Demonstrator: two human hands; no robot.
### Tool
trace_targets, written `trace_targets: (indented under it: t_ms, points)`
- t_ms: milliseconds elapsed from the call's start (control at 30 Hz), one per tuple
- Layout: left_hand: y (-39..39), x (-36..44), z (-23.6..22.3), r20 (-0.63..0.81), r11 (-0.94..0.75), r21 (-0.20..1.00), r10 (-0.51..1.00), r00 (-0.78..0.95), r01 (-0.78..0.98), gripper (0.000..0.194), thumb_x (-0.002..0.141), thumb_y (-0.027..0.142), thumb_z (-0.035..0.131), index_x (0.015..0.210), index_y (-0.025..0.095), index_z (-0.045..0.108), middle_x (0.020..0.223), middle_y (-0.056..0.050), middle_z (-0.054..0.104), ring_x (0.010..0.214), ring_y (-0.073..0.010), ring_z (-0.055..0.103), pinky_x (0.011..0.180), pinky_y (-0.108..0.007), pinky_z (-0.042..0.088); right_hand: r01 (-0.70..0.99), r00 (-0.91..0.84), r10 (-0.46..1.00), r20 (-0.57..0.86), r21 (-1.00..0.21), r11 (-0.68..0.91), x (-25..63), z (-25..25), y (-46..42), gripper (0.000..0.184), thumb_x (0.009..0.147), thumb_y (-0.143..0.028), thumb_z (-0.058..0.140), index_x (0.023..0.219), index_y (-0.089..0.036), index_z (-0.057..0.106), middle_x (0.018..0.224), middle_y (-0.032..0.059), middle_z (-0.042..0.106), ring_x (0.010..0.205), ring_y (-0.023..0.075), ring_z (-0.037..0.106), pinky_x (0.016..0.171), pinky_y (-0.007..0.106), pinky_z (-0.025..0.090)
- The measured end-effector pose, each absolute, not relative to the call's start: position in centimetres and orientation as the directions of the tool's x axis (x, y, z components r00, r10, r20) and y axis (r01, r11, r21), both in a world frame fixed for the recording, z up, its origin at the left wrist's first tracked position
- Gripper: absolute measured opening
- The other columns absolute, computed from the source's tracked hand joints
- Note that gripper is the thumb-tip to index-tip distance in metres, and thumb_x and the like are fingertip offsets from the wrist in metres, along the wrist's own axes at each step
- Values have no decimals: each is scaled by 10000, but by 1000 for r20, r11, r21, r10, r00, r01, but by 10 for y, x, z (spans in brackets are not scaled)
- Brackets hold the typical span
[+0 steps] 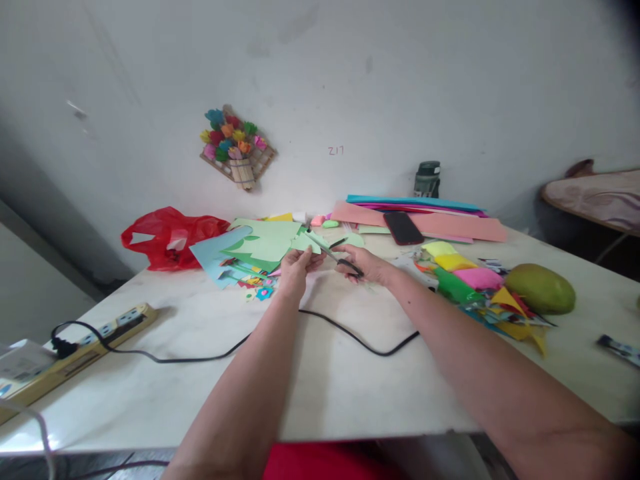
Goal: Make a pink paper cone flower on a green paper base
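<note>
My left hand [299,265] is closed on a small piece of light green paper [305,243], pinched between thumb and fingers above the table. My right hand [364,264] grips a pair of scissors [350,265] by the black handles. Its metal blades point left and lie at the piece of paper; I cannot make out how far they cut into it. Behind my left hand lie larger green paper sheets [270,235] with cut-out edges and a light blue sheet [206,252]. Small coloured paper flowers [264,293] are scattered to the left of my left wrist.
A black cord [345,328] runs across the table under my forearms from a power strip [100,339]. A red plastic bag [167,233] sits at the back left. To the right are a phone [403,228], stacked coloured paper [465,223], clay packs [477,278] and a green fruit [541,289].
</note>
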State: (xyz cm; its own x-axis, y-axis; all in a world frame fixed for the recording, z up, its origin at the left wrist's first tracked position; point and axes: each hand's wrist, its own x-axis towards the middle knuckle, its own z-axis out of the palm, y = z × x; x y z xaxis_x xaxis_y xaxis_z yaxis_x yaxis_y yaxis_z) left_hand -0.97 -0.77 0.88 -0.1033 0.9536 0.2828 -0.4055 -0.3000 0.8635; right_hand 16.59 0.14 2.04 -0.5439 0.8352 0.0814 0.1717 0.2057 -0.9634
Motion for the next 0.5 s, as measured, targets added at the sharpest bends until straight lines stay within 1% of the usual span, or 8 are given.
trace_targets:
  t_ms: [200,333,500]
  points:
    - [-8,-10,9,282,-298,866,954,-100,-400,308,625,328,706,664,134,470,612,-50,640,708,-225,661,679,-343,509,129,-555,822,129,-962,239,166,15,7,526,666,-354,643,1123,-196,438,547,-84,494,334,36,382,325,162,291]
    - [-9,-10,10,280,-297,865,955,-100,-406,320,617,339,710,661,134,467,617,-51,639,711,-223,661,668,-333,509,108,-551,823,134,-967,230,164,12,11,513,657,-332,652,1103,-186,445,541,-85,490,339,39,376,321,166,293]
    - [-9,-12,10,282,-298,869,954,-99,-396,306,636,331,697,652,137,462,619,-52,641,709,-212,660,620,-285,505,104,-549,826,130,-970,221,164,13,10,531,655,-310,656,1117,-186,426,519,-92,487,336,41,381,320,161,290]
